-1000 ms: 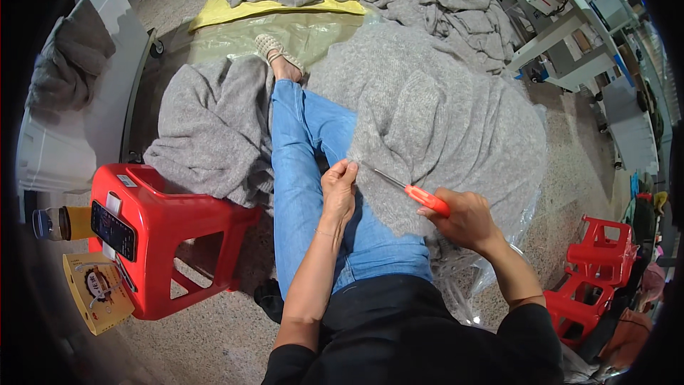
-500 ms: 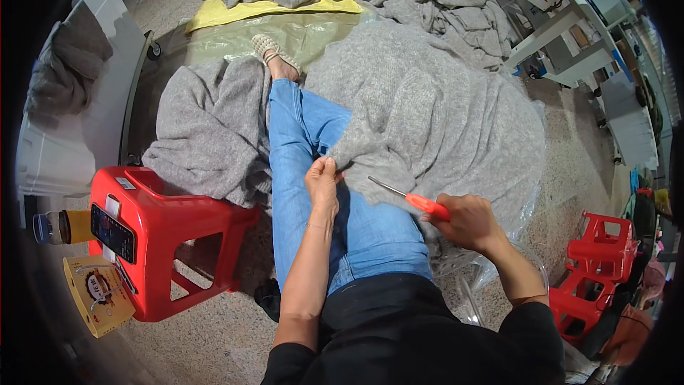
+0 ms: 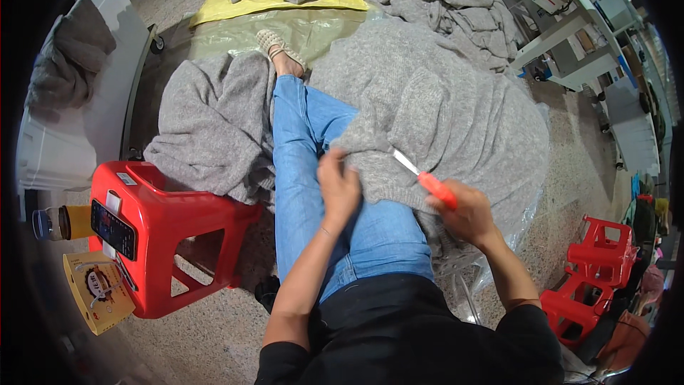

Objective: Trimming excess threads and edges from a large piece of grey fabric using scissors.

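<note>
A large grey knitted cloth (image 3: 420, 93) is spread over my right leg and the floor beside it. My right hand (image 3: 467, 214) is closed round an orange-handled tool (image 3: 436, 189) with a slim metal blade. The blade points up and left, its tip at the cloth; I cannot tell the tool's exact kind. My left hand (image 3: 340, 185) is smeared by motion at the cloth's left edge, above my thigh in blue jeans (image 3: 296, 171). Whether its fingers grip the cloth is not clear.
On the left, a red stool (image 3: 178, 221) carries a phone (image 3: 114, 229), beside a yellow box (image 3: 98, 292) and a bottle (image 3: 53, 224). Another grey knit heap (image 3: 210, 125) lies by my left leg. Red stools (image 3: 602, 249) and white workbenches (image 3: 570, 50) stand on the right.
My left hand, which pinched the cloth's edge, has shifted slightly right and blurred. The blade has moved right and up, and the cloth's lower edge now lies flatter over my thigh.
</note>
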Tool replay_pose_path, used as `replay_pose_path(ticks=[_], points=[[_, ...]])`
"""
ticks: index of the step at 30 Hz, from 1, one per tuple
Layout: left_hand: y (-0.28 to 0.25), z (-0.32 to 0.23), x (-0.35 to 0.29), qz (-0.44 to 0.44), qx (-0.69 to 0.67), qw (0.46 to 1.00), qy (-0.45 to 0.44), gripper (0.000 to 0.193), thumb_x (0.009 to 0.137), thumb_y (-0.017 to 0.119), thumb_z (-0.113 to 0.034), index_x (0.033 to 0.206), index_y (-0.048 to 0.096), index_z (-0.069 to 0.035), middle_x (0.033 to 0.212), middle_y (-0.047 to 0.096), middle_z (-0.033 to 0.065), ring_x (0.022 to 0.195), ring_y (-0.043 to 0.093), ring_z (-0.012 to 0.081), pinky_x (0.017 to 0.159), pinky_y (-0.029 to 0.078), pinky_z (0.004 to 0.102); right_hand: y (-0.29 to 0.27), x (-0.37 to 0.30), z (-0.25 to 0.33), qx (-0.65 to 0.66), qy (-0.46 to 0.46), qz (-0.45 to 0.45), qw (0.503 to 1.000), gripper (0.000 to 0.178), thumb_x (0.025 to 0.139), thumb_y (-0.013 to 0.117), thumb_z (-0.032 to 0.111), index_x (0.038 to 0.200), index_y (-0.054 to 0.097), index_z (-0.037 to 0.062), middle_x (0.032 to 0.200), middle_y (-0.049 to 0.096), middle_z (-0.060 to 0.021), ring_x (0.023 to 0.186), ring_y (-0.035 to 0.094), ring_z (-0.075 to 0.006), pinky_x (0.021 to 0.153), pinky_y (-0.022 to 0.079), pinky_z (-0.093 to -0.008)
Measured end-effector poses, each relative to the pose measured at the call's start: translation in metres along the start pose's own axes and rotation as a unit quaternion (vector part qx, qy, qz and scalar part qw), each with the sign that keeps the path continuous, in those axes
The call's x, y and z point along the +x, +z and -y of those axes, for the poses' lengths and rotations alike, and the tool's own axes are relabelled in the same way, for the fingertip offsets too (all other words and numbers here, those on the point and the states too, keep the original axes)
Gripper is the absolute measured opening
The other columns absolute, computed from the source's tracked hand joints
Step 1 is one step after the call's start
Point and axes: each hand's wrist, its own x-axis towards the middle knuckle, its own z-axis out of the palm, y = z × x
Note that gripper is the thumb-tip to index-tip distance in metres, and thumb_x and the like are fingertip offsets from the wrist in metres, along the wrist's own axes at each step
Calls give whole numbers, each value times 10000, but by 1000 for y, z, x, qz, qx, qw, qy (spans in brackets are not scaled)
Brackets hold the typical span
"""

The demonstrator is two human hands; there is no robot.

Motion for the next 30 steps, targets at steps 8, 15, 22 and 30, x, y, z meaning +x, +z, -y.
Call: replay_pose_path(ticks=[8, 15, 22, 30], points=[[30, -61, -38, 273, 262, 898, 226, 337, 746, 565, -101, 1081, 573, -70, 1033, 526, 104, 1020, 501, 239, 840, 363, 329, 5, -4, -5, 19, -13, -94, 995, 280, 816, 668, 180, 1046, 615, 30, 942, 604, -134, 854, 559, -305, 730, 475, -366], [6, -32, -50, -27, 2, 1000, -8, 368, 726, 713, -180, 1021, 542, -40, 982, 524, 94, 897, 523, 248, 827, 427, 347, 8, -23, -10, 15, 46, -31, 998, 306, 799, 690, 266, 1011, 620, 57, 926, 593, -126, 866, 574, -318, 713, 477, -389], [-1, 23, -18, 9, -393, 829, -397, 106, 853, 659, -111, 923, 638, -35, 729, 587, -21, 611, 493, 81, 594, 409, 222, 40, -30, -3, 6, 31, 28, 999, 309, 815, 671, 344, 956, 597, 79, 884, 598, -144, 751, 604, -356, 617, 472, -434], [1, 36, -15, 10, -481, 817, -317, 46, 867, 617, -51, 826, 628, -69, 722, 599, -27, 598, 482, 59, 578, 383, 205, 63, -27, 4, 16, 2, 16, 1000, 299, 808, 692, 314, 788, 543, 56, 645, 568, -150, 597, 573, -373, 511, 435, -413]])
